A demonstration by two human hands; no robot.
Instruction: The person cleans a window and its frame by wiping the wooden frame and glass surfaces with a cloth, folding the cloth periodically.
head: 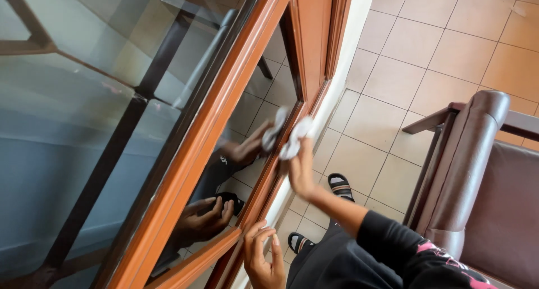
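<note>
My right hand (302, 171) holds a crumpled white cloth (296, 137) and presses it against the lower pane of a glass window (255, 126). The window has an orange-brown wooden frame (210, 126). The pane mirrors that hand and the cloth. My left hand (264, 261) is lower down with its fingers resting on the frame's bottom corner, and it holds nothing. Its reflection also shows in the glass. A black sleeve covers my right forearm.
A brown leather armchair (477, 176) with wooden arms stands close on the right. The floor has beige tiles (426, 47). My feet in black sandals (339, 185) stand beside the white wall base. Dark metal bars (112, 148) run behind the larger pane on the left.
</note>
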